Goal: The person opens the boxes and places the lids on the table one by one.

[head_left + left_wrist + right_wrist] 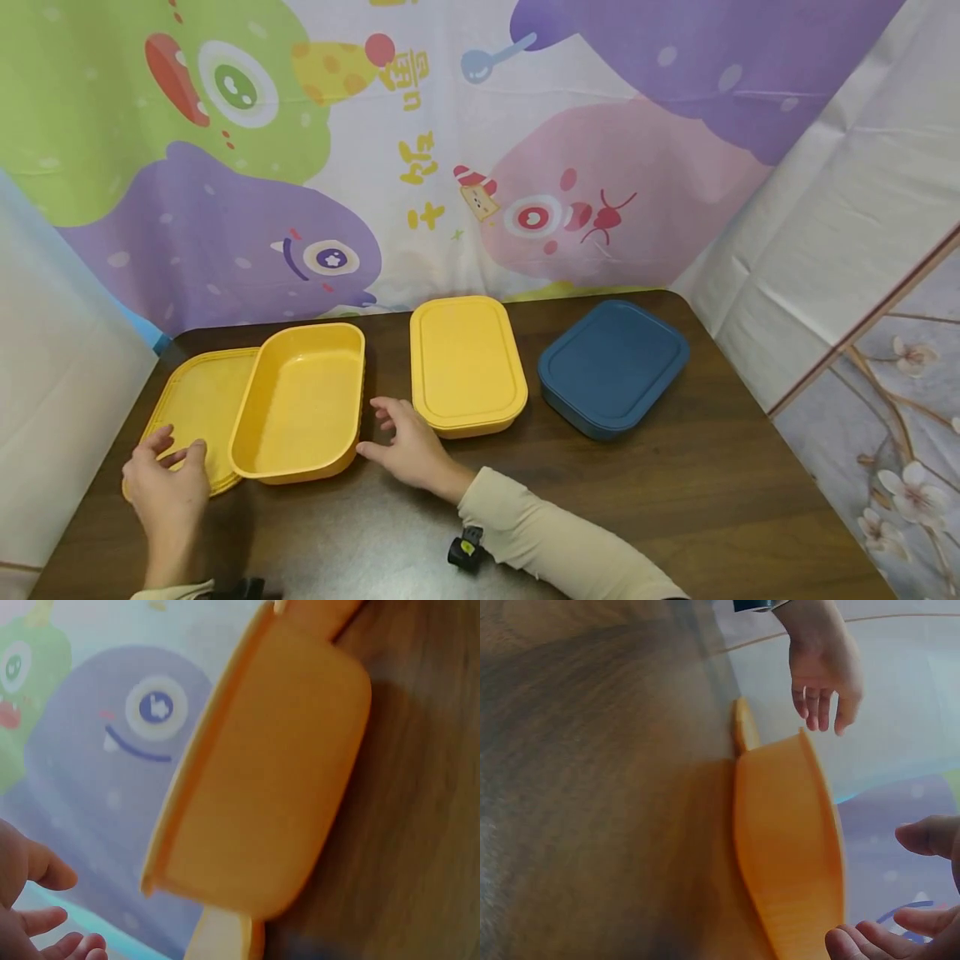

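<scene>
An open yellow food container (303, 417) with nothing inside stands at the left of the table. Beside it is a yellow lid (202, 400), its right part hidden behind the container in the head view. My left hand (167, 483) is over the lid's near end, fingers loosely bent and holding nothing. At the container's right side is my right hand (408, 446), thumb and fingers apart, nothing gripped. In the right wrist view, a gap shows between the left hand (825, 675) and the container (787, 840).
A yellow container with its lid on (468, 362) stands to the right of my right hand. Farther right is a dark blue lidded container (615, 367). All stand on a dark wooden table (675, 517), with a cartoon-printed curtain (435, 250) behind its far edge.
</scene>
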### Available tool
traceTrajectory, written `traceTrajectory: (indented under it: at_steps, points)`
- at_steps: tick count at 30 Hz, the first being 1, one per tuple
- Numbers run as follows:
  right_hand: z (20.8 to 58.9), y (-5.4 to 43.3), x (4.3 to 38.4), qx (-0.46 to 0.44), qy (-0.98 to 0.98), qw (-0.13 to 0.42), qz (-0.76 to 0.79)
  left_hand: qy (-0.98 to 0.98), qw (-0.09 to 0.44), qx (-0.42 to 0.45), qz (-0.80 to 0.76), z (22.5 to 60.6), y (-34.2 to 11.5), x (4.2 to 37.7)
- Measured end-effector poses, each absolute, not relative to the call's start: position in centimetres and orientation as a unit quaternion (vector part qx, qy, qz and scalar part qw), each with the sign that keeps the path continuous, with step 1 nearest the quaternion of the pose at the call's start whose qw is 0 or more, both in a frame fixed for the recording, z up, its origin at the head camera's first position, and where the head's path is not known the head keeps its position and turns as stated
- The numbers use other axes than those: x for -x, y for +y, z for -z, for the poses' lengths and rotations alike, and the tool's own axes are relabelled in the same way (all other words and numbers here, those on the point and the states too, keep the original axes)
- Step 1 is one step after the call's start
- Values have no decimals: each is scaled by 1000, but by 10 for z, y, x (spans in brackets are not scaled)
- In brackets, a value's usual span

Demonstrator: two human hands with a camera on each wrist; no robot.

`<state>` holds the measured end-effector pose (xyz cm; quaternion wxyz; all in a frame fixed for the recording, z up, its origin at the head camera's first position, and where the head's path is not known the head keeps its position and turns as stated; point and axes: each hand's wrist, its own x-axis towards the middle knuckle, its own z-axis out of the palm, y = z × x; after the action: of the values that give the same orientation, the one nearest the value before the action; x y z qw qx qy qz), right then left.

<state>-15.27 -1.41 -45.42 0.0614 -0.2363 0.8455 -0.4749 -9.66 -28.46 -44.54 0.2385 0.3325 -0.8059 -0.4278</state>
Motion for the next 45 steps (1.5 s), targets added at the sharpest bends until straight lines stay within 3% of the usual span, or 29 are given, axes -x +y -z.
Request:
traceTrajectory:
  at_steps: [15,45]
  points:
    - [429,2,157,248,843,49,475,-834,224,-248,439,429,-232,111]
    - [410,24,174,259,843,27,470,-839,244,-115,472,425,-192,124]
